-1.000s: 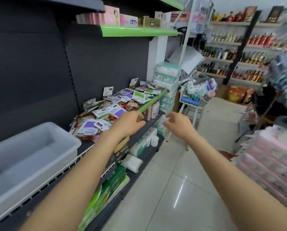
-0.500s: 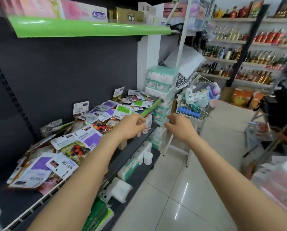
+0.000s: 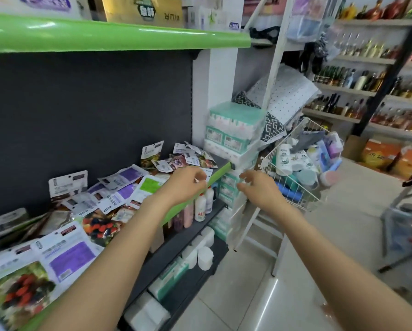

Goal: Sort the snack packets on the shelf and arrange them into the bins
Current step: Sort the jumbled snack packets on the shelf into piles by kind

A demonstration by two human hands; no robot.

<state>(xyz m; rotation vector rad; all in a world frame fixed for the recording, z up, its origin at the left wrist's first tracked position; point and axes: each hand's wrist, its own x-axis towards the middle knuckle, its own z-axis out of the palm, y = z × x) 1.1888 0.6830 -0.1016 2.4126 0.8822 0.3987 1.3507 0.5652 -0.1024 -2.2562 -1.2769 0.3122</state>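
Several snack packets [image 3: 119,187] lie in a loose pile on the dark shelf, among them purple-and-white ones [image 3: 68,256], a green-labelled one [image 3: 150,185] and berry-printed ones [image 3: 99,226]. My left hand [image 3: 185,185] hovers over the shelf's green front strip [image 3: 220,173] at the pile's right end. Its fingers are loosely curled and I see nothing in them. To the right of the shelf end, my right hand [image 3: 260,189] hangs in the air with fingers loosely curled and nothing in it. No bin is in view.
A green-edged upper shelf [image 3: 104,34] with boxes hangs overhead. Stacked tissue packs [image 3: 233,130] stand at the shelf end, beside a white wire basket [image 3: 293,189] of bottles. Bottles [image 3: 200,206] and paper rolls [image 3: 203,254] fill the lower shelves. Tiled floor [image 3: 260,295] lies to the right.
The view has moved right along the shelf, so the grey bin has left the frame on the left. Both hands have moved toward the pile's right end.
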